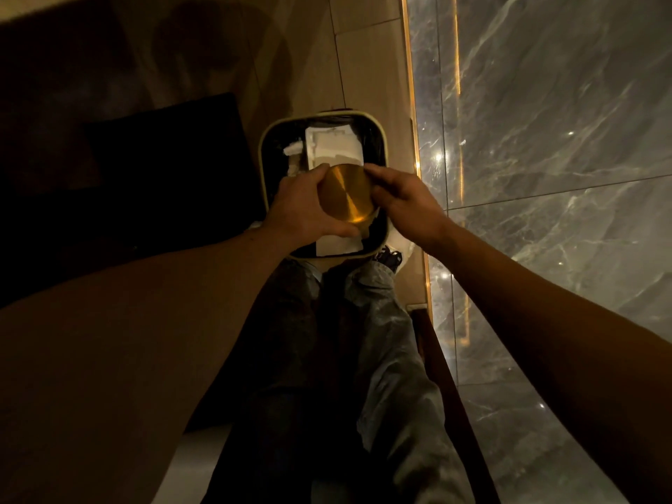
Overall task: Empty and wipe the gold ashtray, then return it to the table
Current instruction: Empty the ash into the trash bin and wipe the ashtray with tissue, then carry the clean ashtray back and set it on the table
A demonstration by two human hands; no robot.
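1. Gold ashtray: turned so its brushed round base faces the camera, held directly above the waste bin.
2. Left hand: at the ashtray's 9 o'clock; grip closed on the rim, thumb under the lower edge, fingers over the top.
3. Right hand: at the ashtray's 3 o'clock; fingertips rest against the rim, whether the grip pinches it cannot be told.
4. Waste bin: square, pale-rimmed, black-lined, containing white paper.
5. Marble wall: at 3 o'clock of the bin.
6. Person's legs: at 6 o'clock.
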